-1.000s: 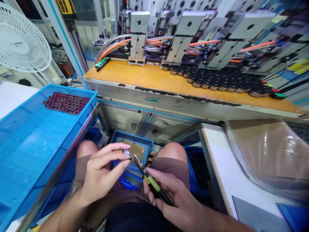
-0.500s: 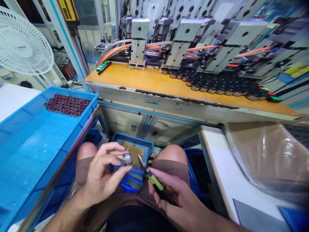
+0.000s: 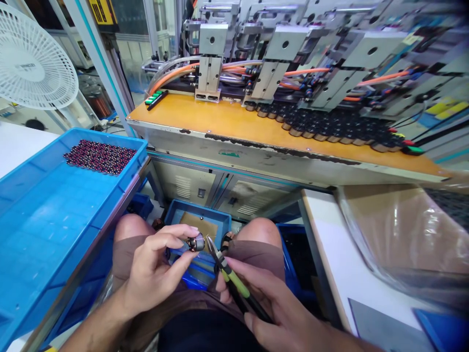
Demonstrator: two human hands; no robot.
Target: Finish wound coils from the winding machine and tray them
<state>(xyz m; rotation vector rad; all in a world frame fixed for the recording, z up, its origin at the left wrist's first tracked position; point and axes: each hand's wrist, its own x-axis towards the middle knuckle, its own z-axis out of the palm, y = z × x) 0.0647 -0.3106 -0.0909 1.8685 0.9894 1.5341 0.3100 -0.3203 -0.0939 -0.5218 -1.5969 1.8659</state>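
Between the thumb and fingers of my left hand is a small motor stator, a grey metal ring with copper windings showing on its left side. My right hand is wrapped round a pair of cutting pliers with green and black handles. The plier tips point up and left, close to the stator's right side, where a thin wire end shows. Whether the tips touch that wire I cannot tell. Below both hands, a blue bin with cardboard in it sits on the floor between my knees.
On the left, a large blue tray holds many packed stators. Ahead, an orange-topped bench carries machine fixtures and rows of black-topped parts. To the right is a white table with a plastic-wrapped sheet.
My left hand has turned the stator, so its windings now face left. The pliers have come nearer to it, and their handles are spread wider.
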